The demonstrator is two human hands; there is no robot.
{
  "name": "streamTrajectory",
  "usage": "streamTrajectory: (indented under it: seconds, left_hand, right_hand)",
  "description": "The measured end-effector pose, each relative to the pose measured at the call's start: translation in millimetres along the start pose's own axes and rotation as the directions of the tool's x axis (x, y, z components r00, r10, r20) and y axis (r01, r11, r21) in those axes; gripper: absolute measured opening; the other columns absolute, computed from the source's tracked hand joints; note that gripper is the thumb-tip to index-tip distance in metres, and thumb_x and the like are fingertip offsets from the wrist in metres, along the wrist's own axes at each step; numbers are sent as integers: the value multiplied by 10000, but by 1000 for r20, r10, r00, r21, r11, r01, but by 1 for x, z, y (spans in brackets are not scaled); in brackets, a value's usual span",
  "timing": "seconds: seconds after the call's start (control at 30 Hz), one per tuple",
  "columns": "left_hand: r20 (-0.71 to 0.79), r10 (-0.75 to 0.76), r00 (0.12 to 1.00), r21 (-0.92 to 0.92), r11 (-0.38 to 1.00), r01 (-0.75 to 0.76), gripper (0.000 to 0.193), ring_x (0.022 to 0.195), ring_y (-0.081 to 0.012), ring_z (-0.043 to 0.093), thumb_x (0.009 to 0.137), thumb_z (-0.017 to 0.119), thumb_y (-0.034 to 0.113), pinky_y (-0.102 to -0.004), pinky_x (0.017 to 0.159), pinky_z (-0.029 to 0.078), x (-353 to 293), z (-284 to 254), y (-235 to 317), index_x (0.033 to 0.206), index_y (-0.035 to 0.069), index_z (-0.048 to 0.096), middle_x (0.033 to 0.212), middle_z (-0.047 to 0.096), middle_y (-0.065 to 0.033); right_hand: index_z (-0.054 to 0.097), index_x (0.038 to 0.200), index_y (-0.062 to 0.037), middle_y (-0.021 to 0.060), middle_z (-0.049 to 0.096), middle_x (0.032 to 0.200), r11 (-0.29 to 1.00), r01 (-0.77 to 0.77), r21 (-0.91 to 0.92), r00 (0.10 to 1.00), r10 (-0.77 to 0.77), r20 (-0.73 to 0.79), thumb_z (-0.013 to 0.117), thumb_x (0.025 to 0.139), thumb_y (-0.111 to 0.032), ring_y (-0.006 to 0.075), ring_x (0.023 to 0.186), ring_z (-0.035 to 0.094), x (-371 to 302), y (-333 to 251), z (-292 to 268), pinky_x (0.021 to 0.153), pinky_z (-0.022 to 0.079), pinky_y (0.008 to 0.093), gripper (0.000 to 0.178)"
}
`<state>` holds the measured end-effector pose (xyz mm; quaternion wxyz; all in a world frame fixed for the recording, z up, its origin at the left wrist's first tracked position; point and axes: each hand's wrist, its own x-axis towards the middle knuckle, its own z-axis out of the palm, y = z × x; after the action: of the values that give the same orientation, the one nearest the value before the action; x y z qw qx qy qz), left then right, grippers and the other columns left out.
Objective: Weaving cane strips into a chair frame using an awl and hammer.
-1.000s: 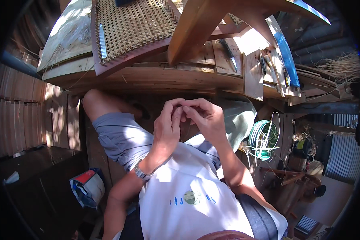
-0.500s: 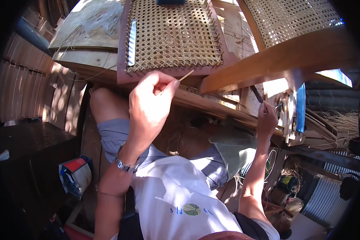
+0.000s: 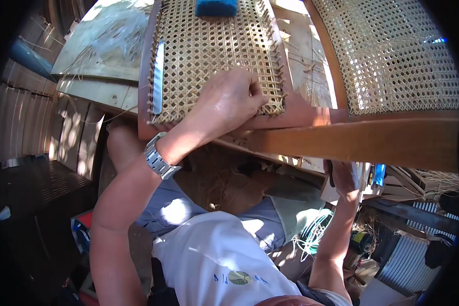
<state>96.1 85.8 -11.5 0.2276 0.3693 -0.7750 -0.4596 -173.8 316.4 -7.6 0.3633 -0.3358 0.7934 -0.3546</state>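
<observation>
My left hand [image 3: 232, 99], with a metal watch on the wrist, leans over the woven cane panel [image 3: 188, 66] in its reddish-brown wooden frame [image 3: 290, 118]. Its thumb and fingertips are pinched together at the panel's front right corner. They held a thin cane stick a moment ago; the stick is now hidden by the fingers. Short cane ends stand up along the panel's edges. My right hand [image 3: 345, 178] is low at the right, partly behind a wooden rail [image 3: 362, 143]. It is closed on a dark slim tool [image 3: 329, 173], of which only part shows.
A white strip [image 3: 158, 76] lies along the panel's left edge, and a blue block [image 3: 216, 7] at its far end. A second cane panel [image 3: 387, 61] stands at the right. Plastic wrap [image 3: 120, 38] lies on a board at the left. Green cord [image 3: 313, 232] hangs below my right arm.
My left hand has moved forward and right from before the frame onto the panel's front right corner. My right hand has lowered behind the wooden rail. The view has shifted.
</observation>
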Motion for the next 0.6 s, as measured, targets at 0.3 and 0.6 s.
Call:
streamTrajectory:
  seconds: [0.3,0.6]
  left_hand:
    - [115,-117,986,-89,988,127,171,687,-313,711,775,674,201,-417,693,558,3,1,-9,755,43,738,698,704,-155]
    - [107,-190,976,-6,981,192,154,746,-351,713,778,671,178,-442,728,563,6,4,-5,778,41,741,731,707,-177]
  right_hand:
    - [506,1388,-18,66,658,1090,871,270,-410,891,-65,448,710,935,-130,108,994,615,60,-96,14,862,496,256,510]
    - [584,1243,13,84,692,998,981,192,-21,929,-175,327,713,877,7,102,819,652,55,-99,17,742,529,238,388]
